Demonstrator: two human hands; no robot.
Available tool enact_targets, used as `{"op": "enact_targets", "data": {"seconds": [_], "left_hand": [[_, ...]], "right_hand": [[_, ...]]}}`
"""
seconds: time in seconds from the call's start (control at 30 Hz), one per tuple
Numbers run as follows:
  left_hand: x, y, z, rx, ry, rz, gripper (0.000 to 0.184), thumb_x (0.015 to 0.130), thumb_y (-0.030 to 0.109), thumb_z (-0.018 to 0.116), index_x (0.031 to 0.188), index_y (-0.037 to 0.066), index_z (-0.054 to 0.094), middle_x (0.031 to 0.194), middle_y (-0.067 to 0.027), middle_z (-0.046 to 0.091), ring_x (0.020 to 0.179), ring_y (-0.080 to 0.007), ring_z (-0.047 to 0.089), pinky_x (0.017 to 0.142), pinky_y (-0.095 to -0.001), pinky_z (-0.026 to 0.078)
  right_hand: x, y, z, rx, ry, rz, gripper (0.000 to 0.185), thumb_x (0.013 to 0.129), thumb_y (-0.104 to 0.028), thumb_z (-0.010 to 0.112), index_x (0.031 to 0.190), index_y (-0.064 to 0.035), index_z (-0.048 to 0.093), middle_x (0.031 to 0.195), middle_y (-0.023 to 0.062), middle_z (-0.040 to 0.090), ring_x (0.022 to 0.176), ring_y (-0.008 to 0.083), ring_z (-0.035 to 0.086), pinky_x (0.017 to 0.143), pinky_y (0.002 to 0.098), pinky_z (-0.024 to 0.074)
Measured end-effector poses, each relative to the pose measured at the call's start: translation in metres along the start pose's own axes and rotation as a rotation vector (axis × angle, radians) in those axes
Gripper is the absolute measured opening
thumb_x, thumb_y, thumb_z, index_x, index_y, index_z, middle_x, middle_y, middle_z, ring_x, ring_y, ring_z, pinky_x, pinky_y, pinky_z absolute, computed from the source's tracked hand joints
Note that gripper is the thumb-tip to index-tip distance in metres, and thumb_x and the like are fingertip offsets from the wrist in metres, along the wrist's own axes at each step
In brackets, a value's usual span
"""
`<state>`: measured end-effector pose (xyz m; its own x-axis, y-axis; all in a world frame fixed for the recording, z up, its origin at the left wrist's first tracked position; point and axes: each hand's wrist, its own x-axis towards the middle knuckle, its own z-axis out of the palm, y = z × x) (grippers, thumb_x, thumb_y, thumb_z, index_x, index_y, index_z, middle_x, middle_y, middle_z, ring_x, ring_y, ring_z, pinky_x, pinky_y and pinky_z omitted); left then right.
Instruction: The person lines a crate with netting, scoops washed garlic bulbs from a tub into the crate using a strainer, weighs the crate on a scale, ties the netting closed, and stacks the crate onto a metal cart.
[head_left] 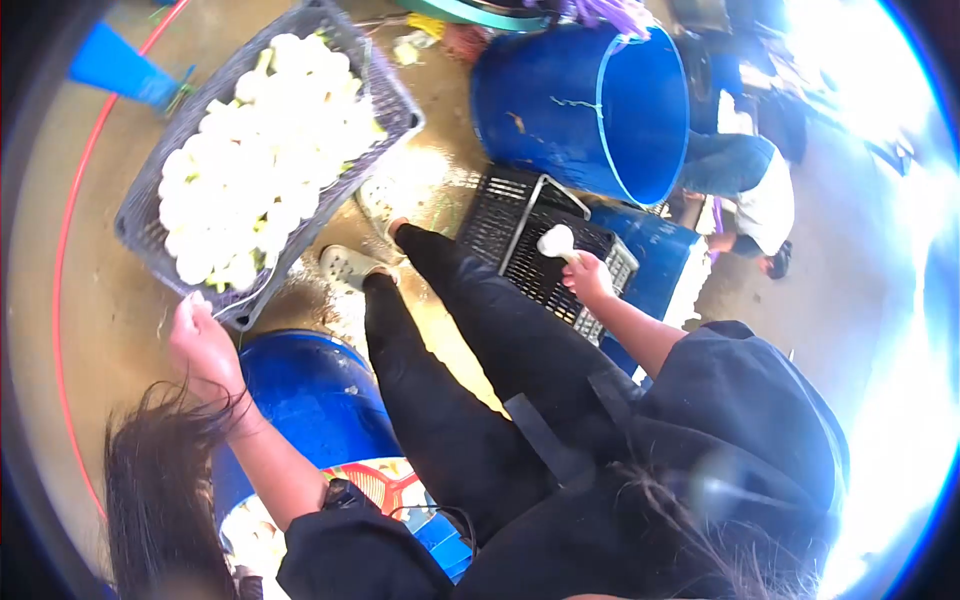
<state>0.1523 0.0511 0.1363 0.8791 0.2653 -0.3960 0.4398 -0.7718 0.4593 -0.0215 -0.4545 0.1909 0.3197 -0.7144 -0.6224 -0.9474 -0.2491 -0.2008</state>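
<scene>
A white bulb-shaped vegetable [556, 241] with a short stem is in my right hand [588, 277], whose fingers wrap round the stem. It hangs above a black plastic crate [510, 215]. My left hand [201, 342] is closed beside the near corner of a dark grey crate [240, 318]; a thin pale strand shows by its fingers, and whatever they pinch is too small to make out. Many white bulbs [270, 150] with green bits fill the grey crate.
A blue barrel [540, 105] lies tilted at the top. Another blue barrel [310, 390] stands below my left forearm, near a red basket [380, 485]. A red hose [70, 210] runs along the left floor. Another person [760, 190] bends at the right.
</scene>
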Motion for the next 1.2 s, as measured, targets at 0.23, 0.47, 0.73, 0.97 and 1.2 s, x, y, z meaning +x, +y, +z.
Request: {"op": "enact_targets", "data": {"seconds": [0.23, 0.47, 0.73, 0.97, 1.2], "left_hand": [[0.018, -0.1, 0.049, -0.618, -0.081, -0.132, 0.033, 0.09, 0.025, 0.047, 0.106, -0.003, 0.054, 0.092, -0.0135, 0.061, 0.085, -0.0201, 0.058, 0.071, -0.0286, 0.046], [-0.005, -0.067, 0.024, -0.502, 0.002, 0.021, 0.02, 0.083, 0.007, 0.054, 0.098, -0.005, 0.057, 0.091, -0.0099, 0.062, 0.076, -0.0158, 0.059, 0.066, -0.028, 0.049], [-0.036, 0.031, -0.025, -0.027, 0.116, -0.259, 0.032, 0.084, 0.028, 0.05, 0.088, 0.001, 0.067, 0.081, -0.0176, 0.065, 0.073, -0.0283, 0.062, 0.067, -0.036, 0.048], [-0.068, 0.002, -0.019, -0.393, -0.006, -0.394, 0.036, 0.088, 0.028, 0.051, 0.111, 0.0, 0.055, 0.095, -0.0088, 0.062, 0.077, -0.0158, 0.055, 0.066, -0.027, 0.042], [-0.095, 0.024, -0.006, -0.395, -0.123, -0.473, 0.038, 0.086, 0.031, 0.055, 0.112, 0.004, 0.053, 0.097, -0.0053, 0.061, 0.077, -0.0138, 0.053, 0.064, -0.0266, 0.041]], "right_hand": [[-0.006, 0.086, -0.086, 0.055, 0.436, 0.192, 0.017, 0.092, -0.019, 0.042, 0.091, -0.0069, 0.053, 0.065, 0.0007, 0.051, 0.048, 0.0098, 0.051, 0.038, 0.024, 0.04], [0.008, 0.033, -0.017, 0.358, 0.092, 0.202, 0.017, 0.09, -0.022, 0.046, 0.093, -0.0072, 0.056, 0.061, 0.0021, 0.05, 0.045, 0.011, 0.049, 0.039, 0.0248, 0.041], [0.034, -0.134, -0.03, 0.695, -0.005, -0.151, 0.017, 0.09, -0.02, 0.047, 0.09, -0.0054, 0.056, 0.063, 0.0003, 0.048, 0.049, 0.0097, 0.047, 0.045, 0.0234, 0.0403], [0.016, -0.062, -0.096, 0.526, 0.12, 0.092, 0.016, 0.086, -0.017, 0.05, 0.09, -0.0049, 0.059, 0.065, 0.0019, 0.056, 0.05, 0.0099, 0.052, 0.043, 0.024, 0.0423], [-0.015, 0.091, -0.182, 0.728, 0.449, 0.461, 0.013, 0.085, -0.009, 0.047, 0.09, -0.0067, 0.058, 0.066, 0.0025, 0.057, 0.049, 0.0094, 0.052, 0.041, 0.0238, 0.0419]]}}
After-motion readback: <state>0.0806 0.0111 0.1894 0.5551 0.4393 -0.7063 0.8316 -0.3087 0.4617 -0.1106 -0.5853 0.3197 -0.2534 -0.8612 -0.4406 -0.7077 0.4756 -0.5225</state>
